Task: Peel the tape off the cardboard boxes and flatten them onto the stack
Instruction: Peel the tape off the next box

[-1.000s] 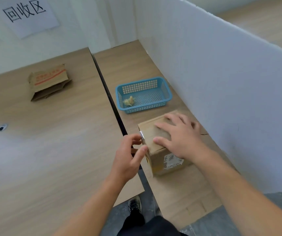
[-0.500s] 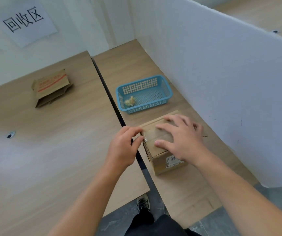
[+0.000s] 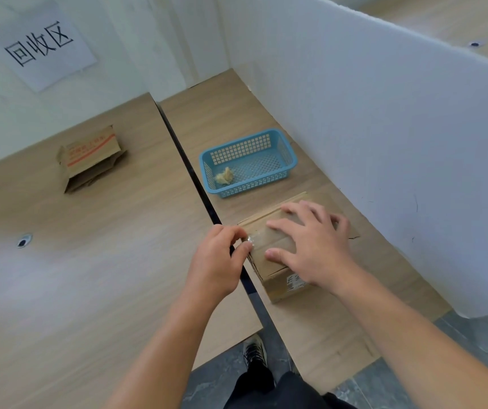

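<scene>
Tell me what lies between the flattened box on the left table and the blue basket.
In the head view, between the flattened box and the blue basket there is only bare wood tabletop and the dark gap where the two tables meet.

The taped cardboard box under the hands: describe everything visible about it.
The cardboard box is small, brown and corrugated-looking, still closed, sitting upright on the right-hand wooden table near its left edge, in front of the blue basket. Clear glossy tape runs across its top. A white printed label shows on its near side face. The right hand lies flat on top, pressing down; the left hand has a pinching grip on the tape end at the top left edge.
</scene>
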